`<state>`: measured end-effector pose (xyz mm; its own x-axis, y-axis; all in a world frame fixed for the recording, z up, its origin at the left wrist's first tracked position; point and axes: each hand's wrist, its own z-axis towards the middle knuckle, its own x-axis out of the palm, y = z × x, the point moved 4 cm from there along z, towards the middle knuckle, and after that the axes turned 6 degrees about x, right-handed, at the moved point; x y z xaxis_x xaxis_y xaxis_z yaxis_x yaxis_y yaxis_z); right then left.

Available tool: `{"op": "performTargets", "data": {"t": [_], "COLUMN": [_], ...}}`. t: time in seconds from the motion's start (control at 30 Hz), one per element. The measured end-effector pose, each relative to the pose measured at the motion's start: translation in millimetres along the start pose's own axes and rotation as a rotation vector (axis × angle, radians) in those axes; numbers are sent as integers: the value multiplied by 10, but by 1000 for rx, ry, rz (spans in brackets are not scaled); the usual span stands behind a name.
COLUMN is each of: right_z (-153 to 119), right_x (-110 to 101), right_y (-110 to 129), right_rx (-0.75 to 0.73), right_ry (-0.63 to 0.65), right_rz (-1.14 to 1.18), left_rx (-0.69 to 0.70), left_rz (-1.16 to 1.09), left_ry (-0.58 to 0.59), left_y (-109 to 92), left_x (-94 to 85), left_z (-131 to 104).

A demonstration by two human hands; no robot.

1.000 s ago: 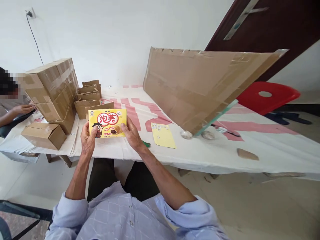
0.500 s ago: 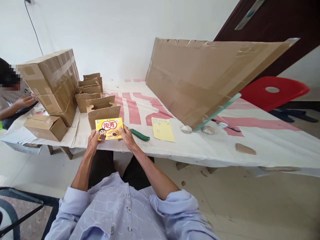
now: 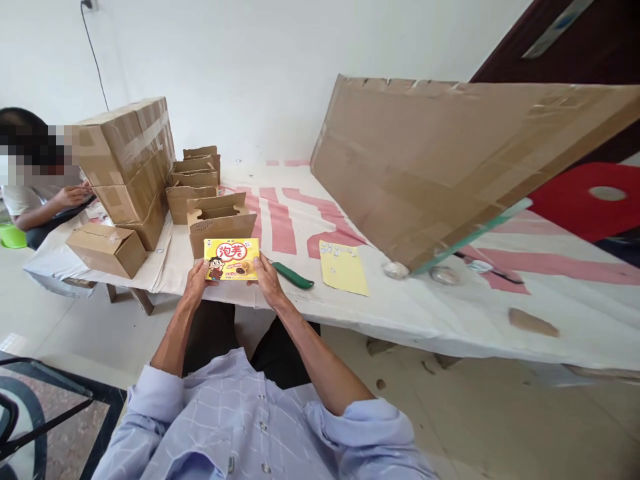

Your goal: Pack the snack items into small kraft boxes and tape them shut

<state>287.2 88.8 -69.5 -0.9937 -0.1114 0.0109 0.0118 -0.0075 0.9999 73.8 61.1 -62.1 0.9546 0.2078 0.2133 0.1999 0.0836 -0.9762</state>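
Observation:
Between my two hands is a yellow snack box (image 3: 231, 260) with red lettering and a cartoon figure, its printed front facing me. My left hand (image 3: 197, 283) grips its left edge, and my right hand (image 3: 267, 280) grips the right edge. The box is held upright over the table's near edge. Just behind it stands an open cardboard carton (image 3: 223, 227); I cannot see to its bottom. A green-handled tool (image 3: 294, 276), perhaps a folding knife, lies right of my right hand. Farther right is a yellow sheet (image 3: 345, 273) bearing small pale stickers.
Taped cartons (image 3: 125, 167) are stacked at the left, with a smaller closed carton (image 3: 106, 248) before them. More open cartons (image 3: 193, 197) stand in a row behind. A large cardboard panel (image 3: 440, 153) leans over the right side. Another person (image 3: 45, 193) sits at far left.
The view has swung to the left, so everything appears shifted rightward. Both hands keep their hold on the yellow box. More of the person at far left shows.

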Motion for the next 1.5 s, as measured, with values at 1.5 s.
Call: {"op": "performTargets", "data": {"t": [1.5], "right_z": [-232], "right_x": [-175], "right_y": [241], "right_rx": [-84], "right_ry": [159], "right_rz": [65], "left_rx": [47], "left_rz": [150], "left_ry": [269], "left_y": [-252], "left_x": [15], "left_z": [3]}}
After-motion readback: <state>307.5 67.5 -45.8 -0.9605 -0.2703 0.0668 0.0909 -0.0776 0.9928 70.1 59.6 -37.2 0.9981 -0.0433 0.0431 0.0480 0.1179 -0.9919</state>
